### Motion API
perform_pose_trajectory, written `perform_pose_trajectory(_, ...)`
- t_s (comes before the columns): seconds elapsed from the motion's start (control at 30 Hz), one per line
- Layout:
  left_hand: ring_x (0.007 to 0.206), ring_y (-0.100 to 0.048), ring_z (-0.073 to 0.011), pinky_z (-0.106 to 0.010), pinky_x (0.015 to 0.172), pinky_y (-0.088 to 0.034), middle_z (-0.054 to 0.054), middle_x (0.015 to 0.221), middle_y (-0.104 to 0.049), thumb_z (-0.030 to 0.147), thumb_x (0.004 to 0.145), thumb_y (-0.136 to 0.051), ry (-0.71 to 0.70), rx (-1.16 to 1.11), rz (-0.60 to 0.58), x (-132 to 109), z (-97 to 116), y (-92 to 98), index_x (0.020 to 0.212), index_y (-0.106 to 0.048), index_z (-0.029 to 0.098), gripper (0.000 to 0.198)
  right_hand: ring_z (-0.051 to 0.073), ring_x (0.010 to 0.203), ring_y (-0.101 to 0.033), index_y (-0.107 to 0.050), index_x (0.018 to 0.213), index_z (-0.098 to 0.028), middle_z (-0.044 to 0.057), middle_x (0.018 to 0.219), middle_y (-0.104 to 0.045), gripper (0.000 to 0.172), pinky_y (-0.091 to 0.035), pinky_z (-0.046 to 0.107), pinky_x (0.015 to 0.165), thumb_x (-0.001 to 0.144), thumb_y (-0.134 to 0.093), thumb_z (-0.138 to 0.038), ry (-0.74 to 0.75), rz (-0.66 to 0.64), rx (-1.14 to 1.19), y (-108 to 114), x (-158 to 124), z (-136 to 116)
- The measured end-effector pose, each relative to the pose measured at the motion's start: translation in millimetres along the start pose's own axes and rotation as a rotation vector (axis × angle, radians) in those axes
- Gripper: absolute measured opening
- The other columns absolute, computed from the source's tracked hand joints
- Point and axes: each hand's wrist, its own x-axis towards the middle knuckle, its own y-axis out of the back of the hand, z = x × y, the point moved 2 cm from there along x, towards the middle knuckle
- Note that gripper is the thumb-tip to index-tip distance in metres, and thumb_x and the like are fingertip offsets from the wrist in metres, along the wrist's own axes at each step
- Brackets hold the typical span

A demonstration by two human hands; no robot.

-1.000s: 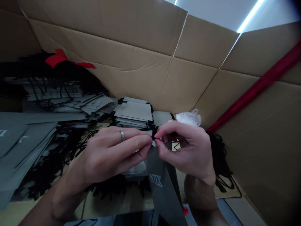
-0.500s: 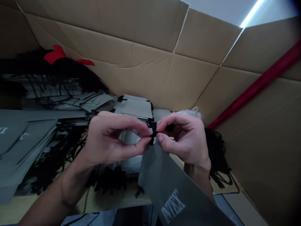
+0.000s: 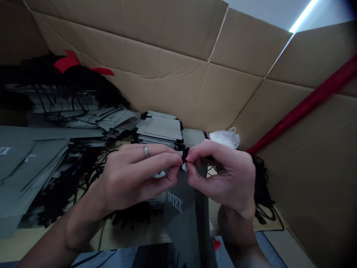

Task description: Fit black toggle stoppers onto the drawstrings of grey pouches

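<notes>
Between my two hands, a short piece of black cord [image 3: 185, 153] sits at the top edge of a grey printed bag [image 3: 178, 219] lettered INTEX. My left hand [image 3: 136, 173], with a ring on one finger, pinches the cord from the left. From the right, the thumb and forefinger of my right hand [image 3: 223, 173] close on the same cord. The bag hangs down below the fingertips, turned partly edge-on. Exactly how the cord runs between the fingertips is hidden.
Stacks of grey bags with black cords [image 3: 160, 128] stand behind my hands. More grey bags [image 3: 16, 163] lie at left, near a black cord bundle with a red tie [image 3: 67, 64]. A clear plastic bag [image 3: 224, 137] and black cords [image 3: 262, 178] lie right. Cardboard [image 3: 167, 85] walls the back.
The grey bag has swung from slanting right to hanging nearly straight down. My left hand has turned, its back and ring now showing. Both hands still pinch the cord.
</notes>
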Motion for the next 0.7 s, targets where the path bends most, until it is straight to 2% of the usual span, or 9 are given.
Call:
perform_pose_trajectory(0.13, 0.072, -0.084, -0.0142, -0.023, 0.065, -0.067, 0.005, 0.089, -0.088, 0.013, 0.092, -0.089, 0.184, -0.211, 0.089, 4.8, -7.8, -0.8, 0.102, -0.079, 0.027, 0.02, 0.01, 0.07, -0.065, -0.077, 0.098, -0.026, -0.005, 0.086, -0.076, 0.031, -0.053, 0.025, 0.061, 0.083, -0.078, 0.001, -0.046, 0.052, 0.208, -2.9, 2.6, 0.3)
perform_pose_trajectory(0.23, 0.066, -0.081, -0.0127, -0.021, 0.061, -0.065, 0.005, 0.083, -0.086, 0.01, 0.089, -0.089, 0.214, -0.334, 0.093, 6.6, -10.8, -2.0, 0.1, -0.08, 0.026, 0.021, 0.01, 0.069, -0.066, -0.078, 0.096, -0.027, -0.006, 0.084, -0.077, 0.031, -0.053, 0.024, 0.059, 0.082, -0.078, 0.001, -0.092, 0.076, 0.257, -4.5, 5.0, 1.9)
perform_pose_trajectory(0.33, 0.077, -0.085, -0.0128, -0.02, 0.072, -0.068, 0.002, 0.096, -0.089, 0.01, 0.094, -0.088, 0.111, -0.122, 0.082, 4.6, -6.7, 0.4, 0.11, -0.08, 0.024, 0.023, 0.01, 0.07, -0.067, -0.077, 0.096, -0.027, -0.007, 0.082, -0.076, 0.03, -0.053, 0.025, 0.061, 0.082, -0.079, 0.0, -0.094, 0.097, 0.155, -3.9, 4.7, 2.7)
perform_pose_trajectory(0.4, 0.085, -0.088, -0.0155, -0.022, 0.079, -0.071, -0.001, 0.104, -0.09, 0.011, 0.099, -0.086, 0.024, 0.019, 0.028, 1.0, -1.1, 1.8, 0.116, -0.079, 0.023, 0.022, 0.01, 0.072, -0.067, -0.077, 0.098, -0.026, -0.007, 0.083, -0.075, 0.029, -0.054, 0.025, 0.063, 0.084, -0.079, -0.001, -0.072, 0.083, 0.095, -3.0, 3.3, 2.6)
perform_pose_trajectory(0.5, 0.089, -0.088, -0.0197, -0.027, 0.079, -0.071, -0.004, 0.106, -0.088, 0.011, 0.104, -0.082, 0.001, 0.137, -0.036, -4.2, 5.3, 3.1, 0.117, -0.078, 0.022, 0.018, 0.01, 0.075, -0.067, -0.075, 0.099, -0.026, -0.005, 0.087, -0.075, 0.027, -0.056, 0.027, 0.067, 0.087, -0.08, -0.003, -0.024, 0.037, 0.03, -1.7, 1.6, 2.0)
perform_pose_trajectory(0.6, 0.088, -0.087, -0.0192, -0.027, 0.076, -0.07, -0.003, 0.106, -0.088, 0.013, 0.104, -0.083, 0.023, 0.133, -0.038, -5.0, 7.8, 3.5, 0.115, -0.077, 0.023, 0.017, 0.012, 0.076, -0.068, -0.074, 0.1, -0.027, -0.003, 0.089, -0.074, 0.027, -0.059, 0.03, 0.072, 0.088, -0.08, -0.003, 0.013, 0.013, 0.005, -1.0, 1.1, 1.2)
perform_pose_trajectory(0.7, 0.083, -0.086, -0.0174, -0.027, 0.072, -0.07, 0.0, 0.104, -0.089, 0.02, 0.101, -0.085, 0.116, 0.002, -0.002, -2.2, 6.2, 3.2, 0.113, -0.076, 0.027, 0.016, 0.013, 0.074, -0.067, -0.075, 0.102, -0.028, -0.003, 0.089, -0.076, 0.03, -0.058, 0.031, 0.067, 0.088, -0.081, -0.003, 0.02, 0.03, 0.089, -1.6, 0.8, 0.2)
